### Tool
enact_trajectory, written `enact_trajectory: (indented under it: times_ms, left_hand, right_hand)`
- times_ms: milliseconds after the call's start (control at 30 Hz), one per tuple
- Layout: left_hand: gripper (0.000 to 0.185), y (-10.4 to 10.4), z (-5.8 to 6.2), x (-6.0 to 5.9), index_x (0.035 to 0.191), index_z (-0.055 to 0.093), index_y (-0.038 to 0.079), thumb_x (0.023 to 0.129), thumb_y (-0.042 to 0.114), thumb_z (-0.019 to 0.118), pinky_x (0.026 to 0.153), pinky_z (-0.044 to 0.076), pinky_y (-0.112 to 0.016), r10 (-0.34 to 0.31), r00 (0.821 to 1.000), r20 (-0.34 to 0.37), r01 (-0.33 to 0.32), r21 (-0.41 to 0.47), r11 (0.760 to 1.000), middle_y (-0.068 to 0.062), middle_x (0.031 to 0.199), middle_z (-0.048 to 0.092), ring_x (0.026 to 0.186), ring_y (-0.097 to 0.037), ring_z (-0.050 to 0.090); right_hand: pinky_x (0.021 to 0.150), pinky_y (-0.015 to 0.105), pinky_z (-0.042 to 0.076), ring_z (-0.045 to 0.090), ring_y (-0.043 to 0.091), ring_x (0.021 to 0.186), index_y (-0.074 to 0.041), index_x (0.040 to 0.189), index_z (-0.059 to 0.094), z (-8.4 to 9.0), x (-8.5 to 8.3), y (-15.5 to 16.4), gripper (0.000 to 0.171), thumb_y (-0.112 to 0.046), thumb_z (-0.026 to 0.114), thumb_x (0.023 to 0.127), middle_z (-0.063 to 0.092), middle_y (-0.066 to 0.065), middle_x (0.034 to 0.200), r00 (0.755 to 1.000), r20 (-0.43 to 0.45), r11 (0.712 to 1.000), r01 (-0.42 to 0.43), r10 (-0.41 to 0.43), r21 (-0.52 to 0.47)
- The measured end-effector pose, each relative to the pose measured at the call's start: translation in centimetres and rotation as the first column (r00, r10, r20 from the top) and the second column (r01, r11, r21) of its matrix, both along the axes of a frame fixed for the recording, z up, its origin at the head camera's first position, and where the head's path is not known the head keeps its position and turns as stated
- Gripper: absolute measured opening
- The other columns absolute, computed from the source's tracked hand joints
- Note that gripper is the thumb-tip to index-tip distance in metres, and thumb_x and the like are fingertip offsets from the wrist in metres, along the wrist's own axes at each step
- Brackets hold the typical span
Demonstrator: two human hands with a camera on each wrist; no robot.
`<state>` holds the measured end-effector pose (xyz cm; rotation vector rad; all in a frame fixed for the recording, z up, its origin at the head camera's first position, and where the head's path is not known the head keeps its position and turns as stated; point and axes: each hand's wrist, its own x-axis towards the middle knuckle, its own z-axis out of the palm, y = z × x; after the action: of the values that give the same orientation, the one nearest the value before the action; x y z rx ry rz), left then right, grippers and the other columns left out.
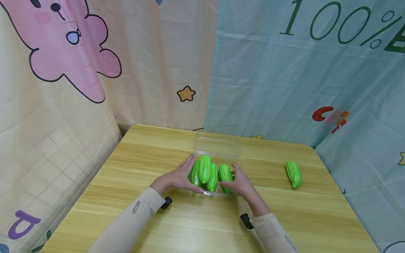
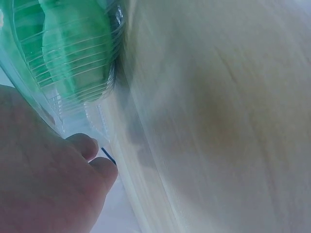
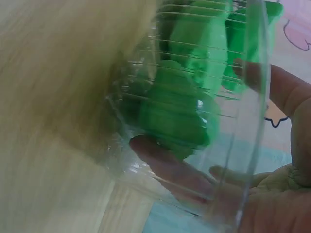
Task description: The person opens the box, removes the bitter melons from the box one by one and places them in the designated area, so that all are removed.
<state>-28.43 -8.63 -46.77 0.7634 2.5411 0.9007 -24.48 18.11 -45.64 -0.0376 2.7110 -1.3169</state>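
A clear plastic box (image 1: 216, 147) full of green toy gourds (image 1: 209, 172) sits mid-table (image 1: 133, 196). The left hand (image 1: 183, 177) and right hand (image 1: 241, 182) hold its two sides, fingers curled against the walls. One loose gourd (image 1: 293, 173) lies well apart to the right. Printed curtains (image 1: 284, 77) hang behind the table.

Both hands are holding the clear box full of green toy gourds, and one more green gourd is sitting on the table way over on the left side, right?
Not quite. The left hand and right hand do hold the clear box of green gourds, but the head view shows the lone gourd lying on the table to the right of the box, not the left.
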Motion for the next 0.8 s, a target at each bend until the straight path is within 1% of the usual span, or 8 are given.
enact_trajectory:
  times_ms: [100,167,300,433,633,800]
  left_hand:
    - [0.146,0.0,0.0,0.1,0.158,-0.015,0.005,0.069,0.066,0.084,0.120,-0.004,-0.049,0.000,1.000,0.001,0.000,0.001,1.000,-0.010,0.165,-0.023,0.150,-0.026,-0.013]
    - [0.146,0.0,-0.1,0.1,0.158,-0.014,0.004,0.069,0.066,0.084,0.120,-0.003,-0.049,0.000,1.000,-0.001,0.000,0.003,1.000,-0.011,0.165,-0.023,0.150,-0.026,-0.012]
    - [0.147,0.0,-0.1,0.1,0.158,-0.015,0.004,0.068,0.066,0.084,0.120,-0.003,-0.048,0.002,1.000,-0.003,-0.002,0.005,1.000,-0.011,0.165,-0.023,0.150,-0.025,-0.012]
    - [0.147,0.0,-0.2,0.0,0.158,-0.015,0.005,0.068,0.067,0.084,0.120,-0.003,-0.048,0.003,1.000,-0.001,-0.003,0.002,1.000,-0.010,0.165,-0.023,0.150,-0.025,-0.013]
    - [0.147,0.0,-0.3,0.0,0.158,-0.016,0.006,0.068,0.066,0.084,0.120,-0.004,-0.049,0.006,1.000,0.003,-0.006,0.011,1.000,-0.009,0.165,-0.023,0.150,-0.025,-0.013]
    - [0.147,0.0,-0.3,-0.1,0.158,-0.017,0.006,0.068,0.066,0.084,0.120,-0.004,-0.048,0.005,1.000,0.005,-0.005,0.011,1.000,-0.010,0.165,-0.023,0.150,-0.025,-0.013]
  right_hand:
    - [0.103,0.059,0.043,0.048,0.049,0.128,0.008,0.153,0.025,-0.3,0.0,-0.3,0.097,-0.020,0.084,0.082,0.045,0.036,0.142,1.000,-0.018,0.999,0.001,-0.001,0.046]
    - [0.100,0.058,0.046,0.052,0.048,0.124,0.009,0.152,0.027,-0.3,0.0,-0.4,0.094,-0.018,0.084,0.082,0.048,0.035,0.140,0.999,-0.033,0.998,-0.005,0.007,0.067]
    - [0.092,0.054,0.052,0.059,0.039,0.111,0.009,0.148,0.036,-0.5,0.1,-0.7,0.086,-0.014,0.085,0.081,0.056,0.029,0.131,0.998,-0.063,0.993,-0.017,0.024,0.115]
    - [0.089,0.051,0.053,0.060,0.033,0.103,0.008,0.145,0.041,-0.7,0.1,-0.9,0.082,-0.013,0.085,0.080,0.060,0.024,0.125,0.997,-0.068,0.991,-0.016,0.025,0.134]
    - [0.097,0.056,0.049,0.058,0.040,0.114,0.008,0.146,0.040,-1.0,0.2,-1.2,0.080,-0.013,0.084,0.082,0.057,0.028,0.132,0.997,-0.079,0.990,-0.004,0.015,0.144]
    - [0.101,0.058,0.045,0.054,0.044,0.122,0.007,0.147,0.039,-1.3,0.3,-1.2,0.080,-0.014,0.083,0.084,0.053,0.030,0.138,0.996,-0.091,0.992,0.002,0.009,0.126]
